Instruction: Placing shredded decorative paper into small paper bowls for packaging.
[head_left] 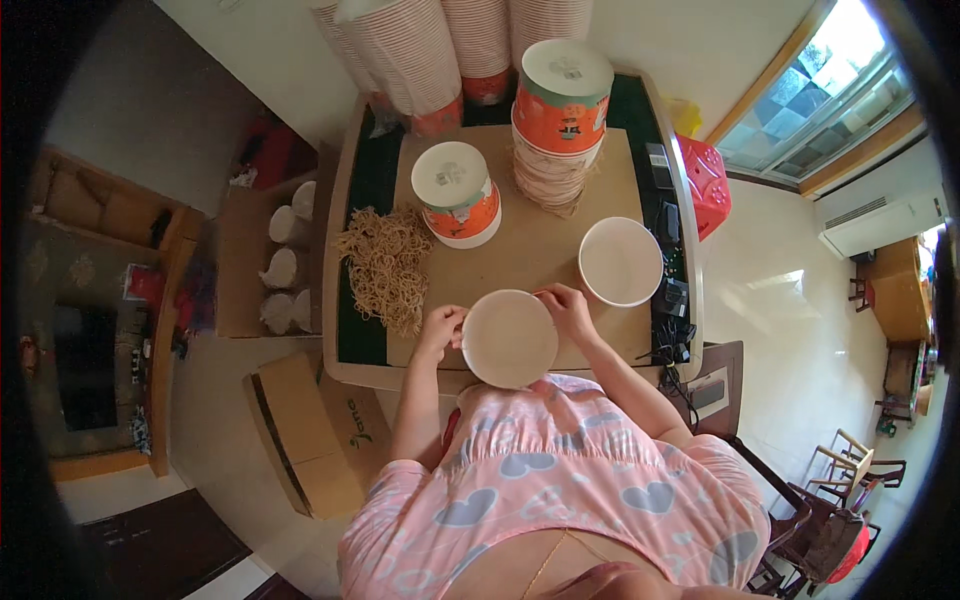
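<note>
A round pale paper lid or bowl (509, 338) sits at the near edge of the table (530, 250), held between both hands. My left hand (441, 330) grips its left rim. My right hand (566, 306) pinches its upper right rim. An empty white paper bowl (620, 261) stands just right of my right hand. A lidded orange and white bowl (457, 193) stands behind my left hand. A heap of dry tan noodles (384, 265) lies to the left.
A lidded orange bowl tops a stack of bowls (559, 120) at mid-back. Tall stacks of paper bowls (440, 50) line the far edge. Dark devices and cables (668, 270) run along the right edge. Cardboard boxes (300, 430) stand on the floor left; a red stool (708, 180) right.
</note>
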